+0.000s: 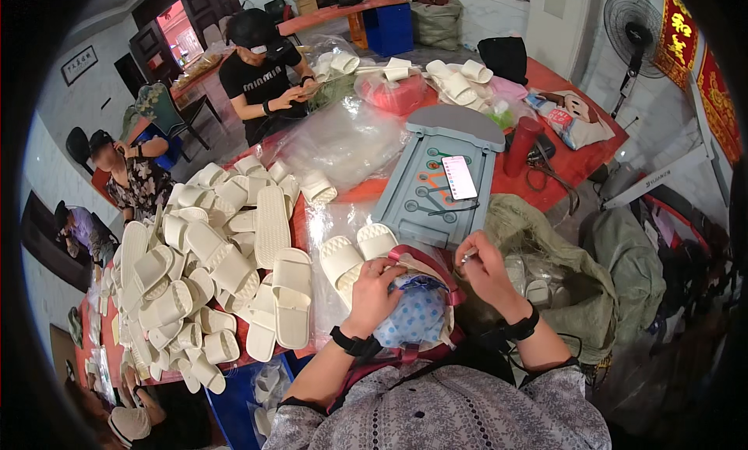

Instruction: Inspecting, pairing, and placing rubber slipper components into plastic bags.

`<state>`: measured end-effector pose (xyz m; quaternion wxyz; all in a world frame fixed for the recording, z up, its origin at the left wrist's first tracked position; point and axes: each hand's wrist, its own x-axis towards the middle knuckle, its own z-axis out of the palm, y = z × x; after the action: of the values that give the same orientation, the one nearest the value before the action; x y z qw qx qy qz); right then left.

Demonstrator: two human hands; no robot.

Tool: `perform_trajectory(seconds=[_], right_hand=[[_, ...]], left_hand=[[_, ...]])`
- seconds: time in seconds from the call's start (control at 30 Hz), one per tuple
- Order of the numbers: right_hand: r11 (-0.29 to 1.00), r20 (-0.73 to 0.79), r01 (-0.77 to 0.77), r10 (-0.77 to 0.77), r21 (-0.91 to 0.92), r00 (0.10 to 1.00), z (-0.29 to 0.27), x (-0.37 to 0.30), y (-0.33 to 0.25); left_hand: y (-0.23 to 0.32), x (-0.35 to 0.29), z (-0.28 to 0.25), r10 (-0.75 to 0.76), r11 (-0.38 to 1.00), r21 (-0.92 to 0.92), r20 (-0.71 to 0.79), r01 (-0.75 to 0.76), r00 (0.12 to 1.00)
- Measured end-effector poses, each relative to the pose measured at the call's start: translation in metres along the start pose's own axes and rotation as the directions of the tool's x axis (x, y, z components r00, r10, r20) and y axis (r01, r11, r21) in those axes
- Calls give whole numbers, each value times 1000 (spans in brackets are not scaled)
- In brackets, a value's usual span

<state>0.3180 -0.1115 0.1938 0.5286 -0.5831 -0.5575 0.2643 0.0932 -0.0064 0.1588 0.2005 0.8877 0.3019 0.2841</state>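
In front of my body is an opened bag [411, 319] with dark red straps and a pale blue lining with blue dots. My left hand [374, 294] grips its left rim, fingers bent over the edge. To the right of the bag, and raised, my right hand [489, 272] pinches something small and shiny, too small to name. A pair of cream slippers [351, 261] lies on clear plastic just beyond my left hand. Black bands circle both wrists.
A large heap of cream slippers [206, 267] covers the table's left. A grey plastic case [401, 193] bearing a phone [459, 177] stands ahead, beside a red cylinder [522, 146]. A green woven sack [596, 310] is at right. Co-workers sit around the left and far sides.
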Motion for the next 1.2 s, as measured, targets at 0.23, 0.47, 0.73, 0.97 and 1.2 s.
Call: perform_trajectory(seconds=[0.23, 0.47, 0.73, 0.97, 1.2], right_hand=[[950, 223, -122, 190, -286, 956, 3, -16, 1], [986, 187, -85, 112, -145, 976, 5, -14, 17], [998, 41, -57, 57, 11, 998, 11, -15, 22], [976, 437, -38, 131, -214, 890, -34, -48, 8], [758, 349, 210, 25, -618, 937, 21, -69, 11]], left_hand=[[8, 4, -4, 56, 997, 51, -7, -56, 998], [6, 16, 6, 469, 880, -6, 177, -475, 865], [-5, 51, 64, 141, 948, 219, 367, -233, 920], [-11, 51, 36, 50, 999, -30, 401, -41, 915], [-14, 57, 34, 33, 992, 90, 499, -89, 866]])
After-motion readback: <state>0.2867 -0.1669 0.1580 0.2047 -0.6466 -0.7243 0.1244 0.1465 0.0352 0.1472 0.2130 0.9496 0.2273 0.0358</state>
